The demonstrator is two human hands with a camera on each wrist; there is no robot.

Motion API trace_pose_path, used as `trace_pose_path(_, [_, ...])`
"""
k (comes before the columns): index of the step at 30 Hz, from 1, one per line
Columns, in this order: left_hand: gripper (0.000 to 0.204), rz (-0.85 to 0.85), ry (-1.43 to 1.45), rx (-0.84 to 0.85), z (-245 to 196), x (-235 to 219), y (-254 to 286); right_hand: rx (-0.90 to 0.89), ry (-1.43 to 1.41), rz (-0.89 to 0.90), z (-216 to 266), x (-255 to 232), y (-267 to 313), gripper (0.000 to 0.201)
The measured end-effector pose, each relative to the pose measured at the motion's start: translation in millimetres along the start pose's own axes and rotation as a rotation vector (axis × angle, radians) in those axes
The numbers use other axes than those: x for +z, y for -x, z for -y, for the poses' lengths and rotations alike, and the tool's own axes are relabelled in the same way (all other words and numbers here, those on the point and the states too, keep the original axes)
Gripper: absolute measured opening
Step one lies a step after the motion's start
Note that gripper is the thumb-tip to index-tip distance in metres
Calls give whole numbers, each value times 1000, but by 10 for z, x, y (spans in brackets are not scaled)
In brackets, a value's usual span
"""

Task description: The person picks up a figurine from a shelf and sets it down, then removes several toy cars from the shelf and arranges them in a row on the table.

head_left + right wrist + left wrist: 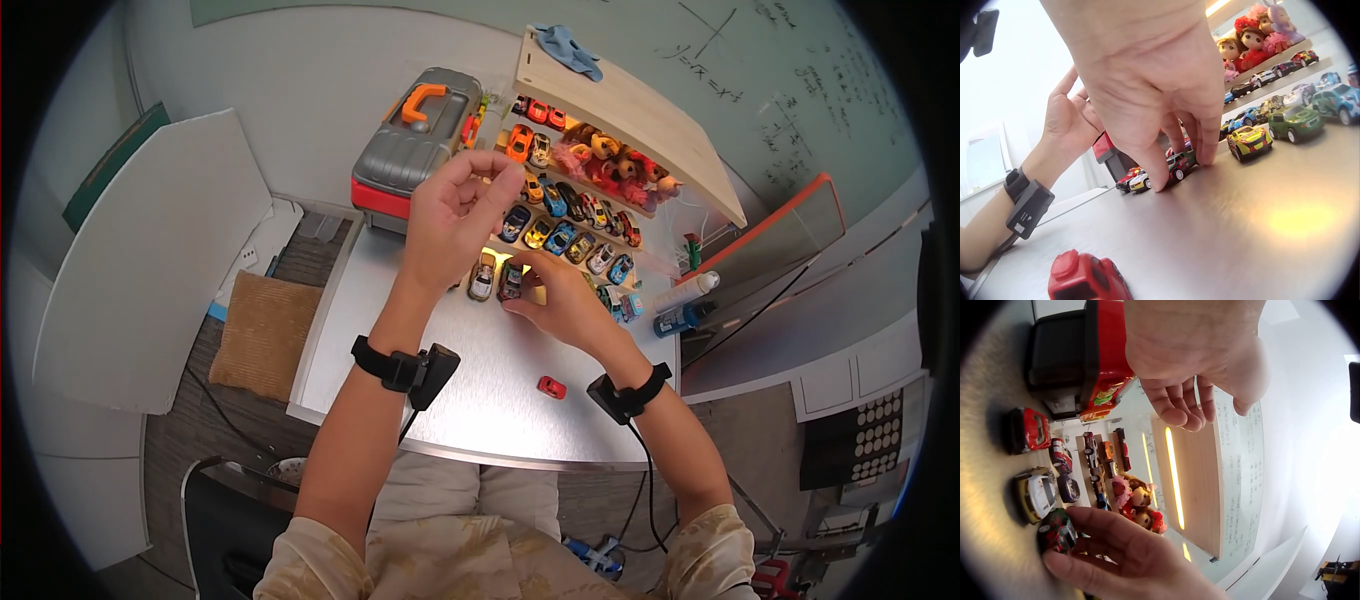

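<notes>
My right hand (565, 300) reaches down to the tabletop and holds a dark green and red toy car (1059, 532) between thumb and fingers. Right beside that car stands a white and gold toy car (1036, 494), and beyond it a red toy car (1030, 430). In the right wrist view the held car sits low at the table surface, partly covered by the fingertips. My left hand (455, 215) hovers raised above the table, fingers loosely bent, holding nothing. Nearer to me a small red car (551, 387) lies alone on the table.
Behind the hands, a lit wooden shelf (640, 120) holds rows of toy cars and several dolls (620, 165). A grey toolbox (420, 130) with an orange handle stands at the back left. At the right edge are a white bottle (688, 292) and a blue bottle (680, 319).
</notes>
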State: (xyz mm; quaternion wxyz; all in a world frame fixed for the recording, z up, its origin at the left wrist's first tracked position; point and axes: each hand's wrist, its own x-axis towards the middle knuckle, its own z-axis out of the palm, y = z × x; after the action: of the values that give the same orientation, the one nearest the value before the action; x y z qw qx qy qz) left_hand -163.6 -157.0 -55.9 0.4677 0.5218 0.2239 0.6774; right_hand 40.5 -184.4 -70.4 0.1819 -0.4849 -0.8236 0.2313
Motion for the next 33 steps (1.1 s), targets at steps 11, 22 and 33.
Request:
trace_pose_path(11, [28, -3, 8, 7, -15, 3, 5, -188, 168, -119, 151, -61, -15, 52])
trace_pose_path(22, [27, -16, 13, -25, -17, -13, 0, -157, 181, -24, 182, 111, -274, 49])
trace_pose_path(33, [28, -13, 8, -34, -19, -7, 0, -179, 178, -26, 148, 118, -302, 45])
